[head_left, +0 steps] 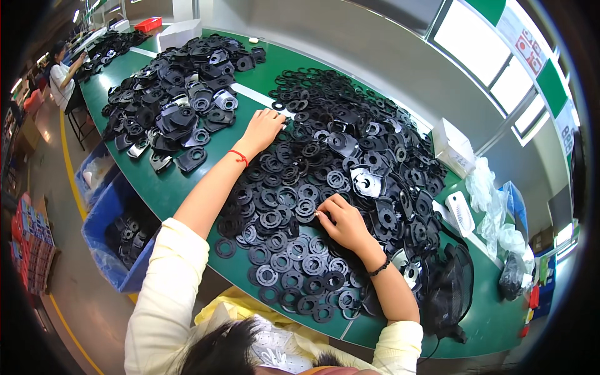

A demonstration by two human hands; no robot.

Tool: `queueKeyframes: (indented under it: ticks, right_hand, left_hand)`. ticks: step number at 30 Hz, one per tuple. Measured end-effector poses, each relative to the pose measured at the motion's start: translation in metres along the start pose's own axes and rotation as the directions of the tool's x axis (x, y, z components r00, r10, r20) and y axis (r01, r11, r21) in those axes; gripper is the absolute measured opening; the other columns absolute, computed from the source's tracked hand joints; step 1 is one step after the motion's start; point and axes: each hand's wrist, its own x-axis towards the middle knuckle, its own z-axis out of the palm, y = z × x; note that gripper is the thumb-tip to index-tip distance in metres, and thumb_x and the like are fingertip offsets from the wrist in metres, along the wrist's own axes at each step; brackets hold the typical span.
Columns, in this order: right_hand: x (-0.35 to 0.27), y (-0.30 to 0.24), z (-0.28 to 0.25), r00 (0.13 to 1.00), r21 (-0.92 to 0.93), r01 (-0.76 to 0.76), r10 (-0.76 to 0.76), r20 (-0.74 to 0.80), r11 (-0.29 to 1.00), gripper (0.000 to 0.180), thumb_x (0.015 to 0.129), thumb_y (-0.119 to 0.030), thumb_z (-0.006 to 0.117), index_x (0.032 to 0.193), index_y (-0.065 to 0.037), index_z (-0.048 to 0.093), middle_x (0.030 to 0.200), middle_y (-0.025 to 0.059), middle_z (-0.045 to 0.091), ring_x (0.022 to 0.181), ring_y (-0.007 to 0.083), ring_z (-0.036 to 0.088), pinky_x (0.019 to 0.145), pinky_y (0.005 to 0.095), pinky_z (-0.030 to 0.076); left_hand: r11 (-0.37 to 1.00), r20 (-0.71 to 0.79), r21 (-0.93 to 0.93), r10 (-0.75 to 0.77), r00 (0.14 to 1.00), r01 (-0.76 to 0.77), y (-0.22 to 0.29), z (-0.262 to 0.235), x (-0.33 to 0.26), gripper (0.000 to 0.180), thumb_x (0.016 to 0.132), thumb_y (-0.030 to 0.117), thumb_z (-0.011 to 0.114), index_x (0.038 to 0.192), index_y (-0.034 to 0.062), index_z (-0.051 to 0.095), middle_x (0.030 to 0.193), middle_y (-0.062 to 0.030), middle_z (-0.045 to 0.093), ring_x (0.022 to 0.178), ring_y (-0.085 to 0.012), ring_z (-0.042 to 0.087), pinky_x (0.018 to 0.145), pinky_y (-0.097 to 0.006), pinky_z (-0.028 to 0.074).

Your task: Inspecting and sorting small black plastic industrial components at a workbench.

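My left hand (265, 129) reaches forward to the left edge of a large heap of black parts, its fingers curled down by a few dark pieces. What lies under those fingertips is hidden. My right hand (344, 223) is bent over the middle of the heap, thumb and fingers drawn together beside a flat black ring (305, 208). Whether a piece sits in that pinch is too small to tell. Many flat black rings (296, 250) lie loose toward me. Farther back are black plates with round holes (342, 144), and a silvery plate (366, 183) lies among them.
A second heap of black plates (169, 100) covers the green table (137, 181) at left. Blue lined bins (119, 250) stand below its left edge. At right are a white box (453, 147), a white tray (460, 214), plastic bags (494, 212) and a black mesh bag (450, 287). Another person (62, 78) sits far left.
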Motion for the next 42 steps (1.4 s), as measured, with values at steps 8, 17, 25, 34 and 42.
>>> queueKeyframes:
  ticks: [8, 17, 25, 34, 42]
  right_hand:
    - [0.005, 0.018, -0.011, 0.877, -0.411, -0.269, 0.045, -0.478, 0.871, 0.03, 0.08, -0.018, 0.063, 0.106, -0.005, 0.056, 0.106, 0.0158, 0.052, 0.102, 0.0325, 0.049, 0.085, 0.0407, 0.038]
    - [-0.004, 0.052, -0.01, 0.894, -0.58, -0.373, 0.111, -0.435, 0.724, 0.045, 0.083, -0.023, 0.061, 0.123, -0.006, 0.05, 0.121, 0.0111, 0.054, 0.111, 0.0249, 0.049, 0.097, 0.0454, 0.03]
    - [0.007, 0.029, -0.018, 0.751, -0.225, -0.073, -0.094, -0.653, 0.972, 0.017, 0.09, -0.004, 0.053, 0.105, 0.0, 0.059, 0.094, 0.012, 0.065, 0.081, 0.0239, 0.063, 0.074, 0.0297, 0.048]
    - [0.005, 0.006, -0.007, 0.938, 0.7, -0.158, 0.327, -0.112, 0.696, 0.021, 0.096, -0.012, 0.049, 0.111, -0.001, 0.058, 0.087, 0.0001, 0.059, 0.079, 0.0051, 0.054, 0.073, 0.0196, 0.043]
    - [0.005, 0.005, -0.002, 0.952, 0.773, -0.172, 0.305, -0.028, 0.611, 0.028, 0.095, -0.005, 0.047, 0.122, 0.003, 0.05, 0.102, 0.0038, 0.061, 0.092, 0.0067, 0.056, 0.084, 0.0216, 0.045]
  left_hand:
    - [0.93, -0.183, -0.344, -0.206, 0.961, 0.134, 0.029, -0.033, 0.007, 0.013, 0.084, 0.013, 0.054, 0.085, 0.0007, 0.05, 0.083, -0.0171, 0.058, 0.081, -0.0354, 0.056, 0.07, -0.044, 0.044]
    - [0.2, 0.338, -0.9, -0.243, 0.909, 0.388, 0.102, -0.066, -0.024, 0.016, 0.087, 0.012, 0.056, 0.077, -0.0002, 0.053, 0.083, -0.0045, 0.069, 0.066, -0.0014, 0.049, 0.057, -0.02, 0.041]
    - [-0.15, 0.461, -0.884, -0.12, 0.879, 0.443, 0.139, -0.074, -0.045, 0.009, 0.092, 0.011, 0.055, 0.093, 0.002, 0.053, 0.09, -0.0013, 0.062, 0.086, -0.007, 0.058, 0.075, -0.023, 0.046]
    - [0.25, 0.261, -0.924, -0.144, 0.954, 0.291, 0.148, -0.08, -0.061, 0.017, 0.087, 0.014, 0.062, 0.094, -0.0009, 0.057, 0.092, -0.0055, 0.057, 0.082, -0.0111, 0.058, 0.075, -0.026, 0.047]
    - [0.227, 0.304, -0.92, -0.106, 0.947, 0.321, 0.151, -0.087, -0.064, 0.027, 0.084, 0.008, 0.064, 0.105, 0.0001, 0.05, 0.101, -0.0074, 0.057, 0.088, -0.012, 0.061, 0.078, -0.028, 0.051]
